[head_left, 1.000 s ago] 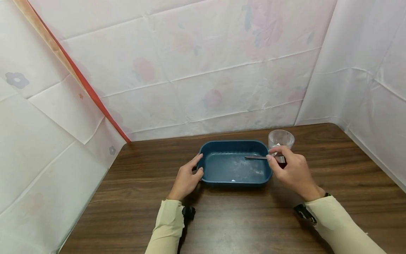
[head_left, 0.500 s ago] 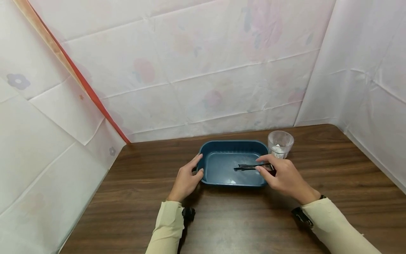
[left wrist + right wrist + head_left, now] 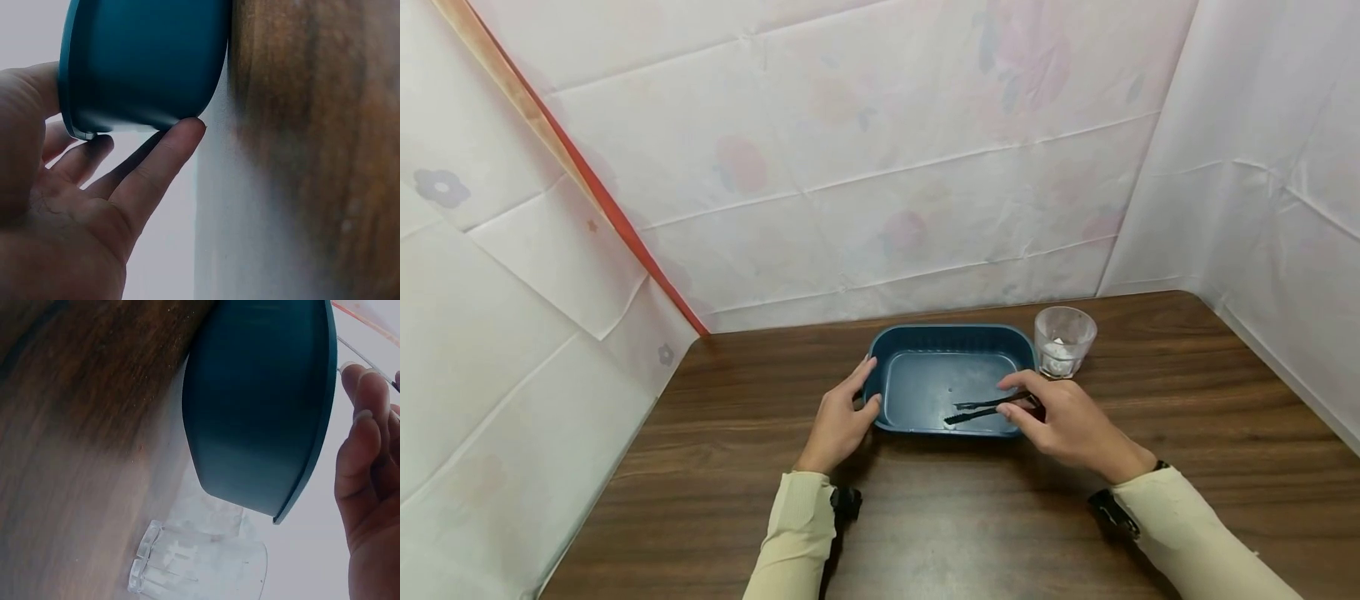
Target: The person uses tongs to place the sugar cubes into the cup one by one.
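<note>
A deep blue rectangular tray [image 3: 917,379] stands on the table, its left end held by my left hand [image 3: 841,421]. In the left wrist view, the hand's fingers [image 3: 156,165] press the tray's outer wall, and the thumb lies at the rim. My right hand [image 3: 1071,425] pinches small dark tongs [image 3: 973,414] over the right half of the tray. The tongs' arms are spread, with the lower tip beside a tiny white piece [image 3: 951,427] near the front wall. Contact there cannot be told. In the right wrist view, the tongs are mostly out of frame.
A clear glass [image 3: 1065,342] with white bits in it stands close to the tray's back right corner. The brown wooden table [image 3: 730,467] ends at a white patterned sheet [image 3: 850,208] behind, with more sheeting on both sides.
The right hand has brought the tongs from beside the glass down and left into the tray, and their arms have spread. The tray has shifted slightly; the left hand stays on it.
</note>
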`<state>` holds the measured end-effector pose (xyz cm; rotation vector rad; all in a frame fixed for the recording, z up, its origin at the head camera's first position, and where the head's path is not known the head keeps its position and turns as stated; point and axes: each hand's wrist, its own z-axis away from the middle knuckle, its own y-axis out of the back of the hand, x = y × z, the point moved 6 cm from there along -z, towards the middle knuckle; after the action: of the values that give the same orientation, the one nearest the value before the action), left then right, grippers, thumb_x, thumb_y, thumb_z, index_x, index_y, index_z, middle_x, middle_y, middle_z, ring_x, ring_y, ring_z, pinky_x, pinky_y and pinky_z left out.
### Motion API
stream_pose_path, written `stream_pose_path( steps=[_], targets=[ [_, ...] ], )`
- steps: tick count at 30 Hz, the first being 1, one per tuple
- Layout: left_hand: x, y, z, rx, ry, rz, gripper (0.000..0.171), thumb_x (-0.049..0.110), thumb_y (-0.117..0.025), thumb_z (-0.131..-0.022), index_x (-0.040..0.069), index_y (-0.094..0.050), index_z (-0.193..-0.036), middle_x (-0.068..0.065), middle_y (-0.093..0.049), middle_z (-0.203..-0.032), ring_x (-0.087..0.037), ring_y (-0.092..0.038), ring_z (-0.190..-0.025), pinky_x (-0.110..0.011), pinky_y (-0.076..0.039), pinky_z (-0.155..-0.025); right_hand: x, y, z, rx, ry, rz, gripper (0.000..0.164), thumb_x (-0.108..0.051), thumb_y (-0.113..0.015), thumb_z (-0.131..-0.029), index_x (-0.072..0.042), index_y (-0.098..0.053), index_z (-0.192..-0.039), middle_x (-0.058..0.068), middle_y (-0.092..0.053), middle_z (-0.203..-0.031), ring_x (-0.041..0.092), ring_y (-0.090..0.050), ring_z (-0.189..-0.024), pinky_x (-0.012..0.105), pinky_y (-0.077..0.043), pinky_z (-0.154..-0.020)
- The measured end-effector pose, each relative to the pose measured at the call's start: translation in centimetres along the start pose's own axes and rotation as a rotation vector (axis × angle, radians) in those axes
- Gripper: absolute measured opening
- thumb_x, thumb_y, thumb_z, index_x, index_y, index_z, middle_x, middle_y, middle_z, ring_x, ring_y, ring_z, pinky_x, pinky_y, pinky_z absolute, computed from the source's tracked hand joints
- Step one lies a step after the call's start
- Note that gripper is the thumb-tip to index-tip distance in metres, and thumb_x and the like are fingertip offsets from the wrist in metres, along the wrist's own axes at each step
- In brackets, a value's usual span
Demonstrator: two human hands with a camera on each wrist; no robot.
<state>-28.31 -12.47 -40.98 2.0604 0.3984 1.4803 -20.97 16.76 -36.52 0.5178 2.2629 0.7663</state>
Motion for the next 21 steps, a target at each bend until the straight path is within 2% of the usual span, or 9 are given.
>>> stream_pose_path(
  steps=[10, 16, 21],
  targets=[
    [0.03, 0.02, 0.01, -0.003, -0.007, 0.002, 0.057, 0.012, -0.063, -0.099, 0.018, -0.044, -0.153, 0.006, -0.035, -0.158, -0.015, -0.043, -0.137, -0.037, -0.048, -0.089, -0.14, -0.70, 0.02, -0.038, -0.019, -0.033, 0.020, -0.006, -0.075, -0.089, -0.018, -0.064, -0.100, -0.019, -0.055, -0.075, -0.002, -0.048, -0.060, 0.018, -0.043, -0.053],
    [-0.02, -0.09, 0.00, -0.006, -0.016, 0.000, 0.058, 0.009, -0.061, -0.100, 0.018, -0.042, -0.154, 0.004, -0.033, -0.160, -0.017, -0.043, -0.138, -0.040, -0.047, -0.103, -0.12, -0.75, 0.04, -0.039, -0.012, -0.009, 0.018, -0.008, -0.076, -0.089, -0.017, -0.064, -0.099, -0.019, -0.052, -0.072, -0.003, -0.045, -0.058, 0.017, -0.041, -0.052],
    [0.00, -0.11, -0.04, -0.002, -0.021, 0.000, 0.058, 0.009, -0.061, -0.100, 0.018, -0.043, -0.154, 0.003, -0.034, -0.160, -0.019, -0.044, -0.137, -0.042, -0.046, -0.103, -0.12, -0.79, 0.04, -0.050, -0.004, 0.009, 0.015, -0.010, -0.076, -0.089, -0.015, -0.067, -0.099, -0.020, -0.052, -0.071, -0.005, -0.043, -0.056, 0.016, -0.039, -0.050]
  ],
)
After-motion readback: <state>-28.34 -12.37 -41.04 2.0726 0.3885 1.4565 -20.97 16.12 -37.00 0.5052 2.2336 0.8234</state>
